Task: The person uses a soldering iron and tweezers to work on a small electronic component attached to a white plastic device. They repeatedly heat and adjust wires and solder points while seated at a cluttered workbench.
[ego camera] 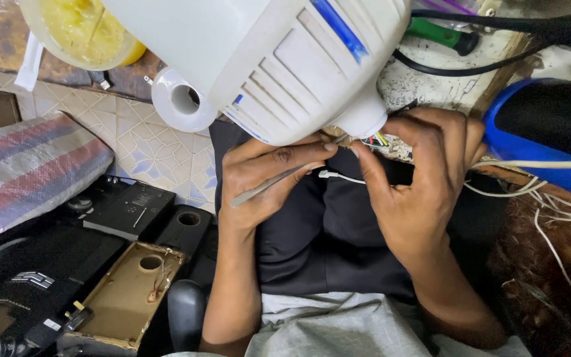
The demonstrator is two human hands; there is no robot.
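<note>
The white plastic housing (279, 59) hides the wiring where the left hand (269, 182) pinches metal tweezers (279, 180) and the right hand (418, 178) pinches coloured wires (375, 140).

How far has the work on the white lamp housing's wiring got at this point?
Done: coloured wires already stick out of the white ribbed plastic lamp housing at its narrow end. In hand: the left hand holds metal tweezers at that end; the right hand pinches there too. Left: the thin white wire hangs loose.

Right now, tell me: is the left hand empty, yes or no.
No: the left hand grips thin metal tweezers, their tip aimed at the coloured wires under the white housing.
</note>
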